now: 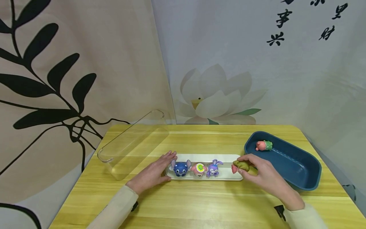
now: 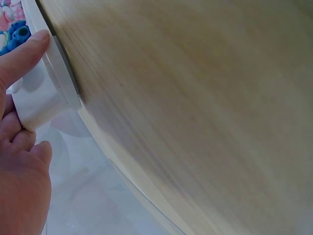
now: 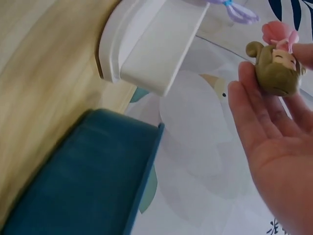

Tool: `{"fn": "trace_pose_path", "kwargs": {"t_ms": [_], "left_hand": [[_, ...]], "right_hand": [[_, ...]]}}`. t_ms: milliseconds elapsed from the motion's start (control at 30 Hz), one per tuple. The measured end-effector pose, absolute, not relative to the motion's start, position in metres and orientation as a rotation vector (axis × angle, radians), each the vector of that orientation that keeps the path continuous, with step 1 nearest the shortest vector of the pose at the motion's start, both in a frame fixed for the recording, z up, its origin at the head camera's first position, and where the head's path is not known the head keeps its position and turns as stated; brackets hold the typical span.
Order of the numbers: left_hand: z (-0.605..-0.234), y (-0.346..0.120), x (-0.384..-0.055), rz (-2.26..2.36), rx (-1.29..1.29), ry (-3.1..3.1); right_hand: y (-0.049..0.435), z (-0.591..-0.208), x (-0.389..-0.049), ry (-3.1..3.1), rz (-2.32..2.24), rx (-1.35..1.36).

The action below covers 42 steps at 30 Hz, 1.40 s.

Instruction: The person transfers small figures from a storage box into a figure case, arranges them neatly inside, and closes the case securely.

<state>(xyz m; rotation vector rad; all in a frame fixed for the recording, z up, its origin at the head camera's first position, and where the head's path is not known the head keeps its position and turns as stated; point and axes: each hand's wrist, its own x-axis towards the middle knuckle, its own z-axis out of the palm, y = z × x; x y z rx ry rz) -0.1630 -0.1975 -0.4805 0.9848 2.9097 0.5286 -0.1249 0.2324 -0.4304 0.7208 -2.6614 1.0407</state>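
White tray (image 1: 206, 156) free at right — bin (image 1: 297, 167) beyond

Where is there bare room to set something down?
Bare tabletop lies behind the white stand, between the clear box and blue tray, and in front, between the sleeves. The tray is bare right of its pink figurine. Crowded: the stand, three figurines between left grip and right grip.

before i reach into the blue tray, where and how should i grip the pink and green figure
Probably from above, pinching its green body: the figure lies down in the blue tray, whose raised walls hinder a sideways approach.
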Motion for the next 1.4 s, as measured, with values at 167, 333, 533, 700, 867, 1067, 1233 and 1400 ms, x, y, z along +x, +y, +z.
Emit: {"fn": "trace_pose_path", "kwargs": {"t_ms": [167,333,533,700,867,1067,1233,1400], "left_hand": [[-0.48,-0.198,-0.162,0.525,0.991,2.908],[-0.479,-0.198,-0.163,0.523,1.0,2.903],[-0.479,-0.197,-0.163,0.528,1.003,2.899],[-0.479,-0.197,-0.164,0.532,1.008,2.899],[-0.48,-0.197,-0.164,0.512,0.991,2.903],[-0.48,-0.197,-0.164,0.513,0.996,2.905],[-0.48,-0.197,-0.164,0.511,1.003,2.909],[-0.481,-0.197,-0.164,0.51,0.998,2.912]], "right_hand": [[0.227,-0.434,-0.125,-2.696,1.04,0.669],[0.222,-0.44,-0.127,-2.66,1.021,0.678],[0.217,-0.448,-0.131,-2.618,0.984,0.727],[0.214,-0.454,-0.135,-2.564,0.943,0.79],[0.211,-0.458,-0.138,-2.578,0.915,0.795],[0.208,-0.463,-0.141,-2.617,0.892,0.777],[0.207,-0.466,-0.144,-2.633,0.864,0.756],[0.206,-0.469,-0.147,-2.599,0.809,0.789]]}}
